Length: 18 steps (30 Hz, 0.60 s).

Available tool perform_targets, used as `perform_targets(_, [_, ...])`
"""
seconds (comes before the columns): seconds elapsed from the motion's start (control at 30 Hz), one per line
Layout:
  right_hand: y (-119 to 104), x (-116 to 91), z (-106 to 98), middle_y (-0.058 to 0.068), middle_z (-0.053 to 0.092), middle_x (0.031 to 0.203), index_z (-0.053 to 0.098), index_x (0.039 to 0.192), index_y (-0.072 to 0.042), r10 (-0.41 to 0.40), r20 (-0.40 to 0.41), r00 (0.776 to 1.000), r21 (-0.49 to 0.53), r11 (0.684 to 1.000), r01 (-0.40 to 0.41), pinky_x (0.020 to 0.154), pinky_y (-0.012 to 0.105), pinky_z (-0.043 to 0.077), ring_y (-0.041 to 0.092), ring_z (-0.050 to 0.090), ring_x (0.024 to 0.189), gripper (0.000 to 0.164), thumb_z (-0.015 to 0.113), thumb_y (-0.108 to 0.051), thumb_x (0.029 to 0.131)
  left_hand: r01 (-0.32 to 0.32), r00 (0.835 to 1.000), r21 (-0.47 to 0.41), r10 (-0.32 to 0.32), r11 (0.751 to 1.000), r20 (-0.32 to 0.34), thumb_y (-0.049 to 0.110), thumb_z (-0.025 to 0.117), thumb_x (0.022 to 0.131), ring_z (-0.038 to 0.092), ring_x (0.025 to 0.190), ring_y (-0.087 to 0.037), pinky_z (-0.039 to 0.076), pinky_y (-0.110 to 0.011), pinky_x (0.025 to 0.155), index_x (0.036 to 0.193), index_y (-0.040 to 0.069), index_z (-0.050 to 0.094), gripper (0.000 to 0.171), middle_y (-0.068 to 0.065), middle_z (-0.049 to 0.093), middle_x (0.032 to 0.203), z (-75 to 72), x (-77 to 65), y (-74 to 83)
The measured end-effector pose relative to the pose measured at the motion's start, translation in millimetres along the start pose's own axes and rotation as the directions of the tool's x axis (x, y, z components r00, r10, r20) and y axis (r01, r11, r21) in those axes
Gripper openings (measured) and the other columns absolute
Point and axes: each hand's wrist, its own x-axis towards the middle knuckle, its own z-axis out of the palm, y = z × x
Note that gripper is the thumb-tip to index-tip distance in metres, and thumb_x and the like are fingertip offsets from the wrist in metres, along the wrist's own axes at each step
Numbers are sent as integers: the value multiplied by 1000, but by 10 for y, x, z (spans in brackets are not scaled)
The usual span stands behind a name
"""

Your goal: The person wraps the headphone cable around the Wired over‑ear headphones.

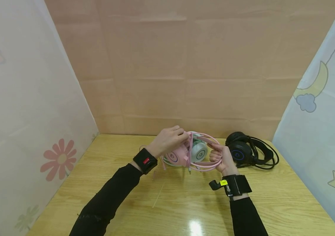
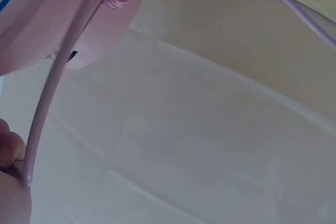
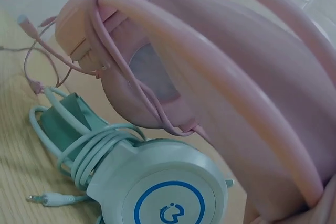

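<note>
A pair of pink headphones (image 1: 177, 155) is held up off the table between both hands, its cable wound round an ear cup. My right hand (image 1: 221, 158) grips the headband (image 3: 226, 82) at its arch. At the ear cups, my left hand (image 1: 169, 140) pinches the pink cable (image 2: 46, 100); its fingertips (image 2: 11, 148) show at the edge of the left wrist view. Behind and below the pink pair sit white-and-green headphones (image 3: 165, 187) on the table, a green cable (image 3: 92, 156) wrapped round them.
Black headphones (image 1: 239, 151) with their cable coiled lie to the right of my right hand on the wooden table (image 1: 167, 200). Brown paper (image 1: 185, 72) backs the table, and printed white sheets (image 1: 37, 82) flank both sides.
</note>
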Motion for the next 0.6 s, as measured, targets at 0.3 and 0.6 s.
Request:
perform_targets(0.3, [3, -14, -30, -6, 8, 64, 63, 105, -3, 41, 65, 997, -7, 999, -41, 42, 19, 23, 6, 8, 53, 37, 28, -15, 108, 122, 988, -49, -117, 991, 100, 30, 66, 95, 58, 81, -9, 51, -20, 68, 102, 18, 68, 14, 5, 63, 89, 30, -9, -65])
perform_targets(0.6, [-22, -7, -40, -6, 8, 63, 64, 104, -4, 98, 105, 990, -22, 995, -96, 42, 17, 23, 6, 6, 52, 41, 26, -18, 109, 171, 983, -93, -162, 981, 90, 33, 69, 92, 56, 77, -9, 49, -21, 65, 98, 20, 70, 15, 6, 62, 84, 37, 44, -120])
